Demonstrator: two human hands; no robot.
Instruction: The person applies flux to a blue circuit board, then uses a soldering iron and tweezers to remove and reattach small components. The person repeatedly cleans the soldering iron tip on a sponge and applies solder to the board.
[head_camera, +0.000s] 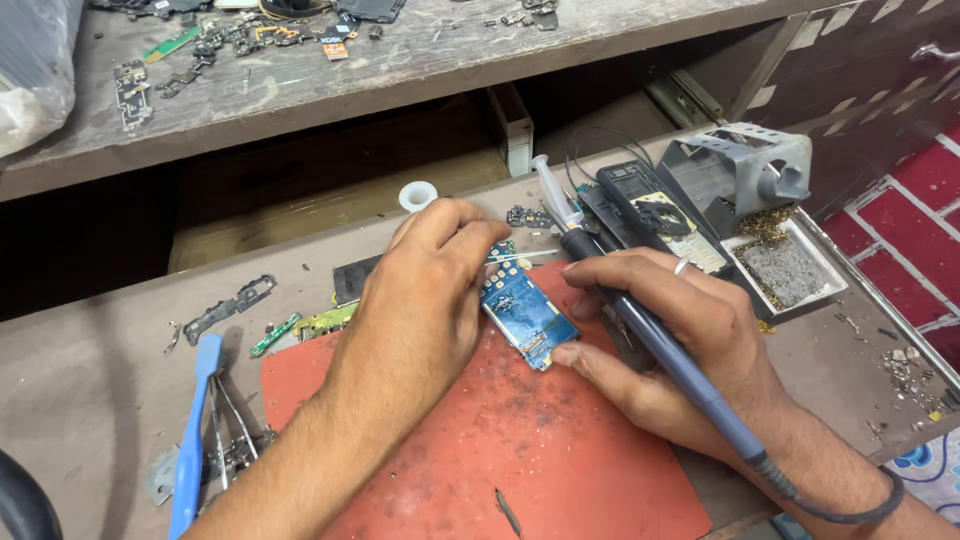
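Red mat (560, 450) below; left hand (425, 290) pins blue circuit board (522, 315), right hand (690, 340) grips soldering iron (640, 330); brace wrists, tip steady.

A circuit board (523, 312) lies on the mat (560, 450), between both hands; tweezers (225, 425) lie left, a stand (745, 175) behind right.

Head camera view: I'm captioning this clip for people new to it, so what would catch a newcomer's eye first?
The blue circuit board at the centre, lying on the red mat, with the left hand bent over its left edge. The right hand grips a dark soldering iron whose tip points at the board's top. Behind, to the right, a grey iron stand sits over a tray of brass wool.
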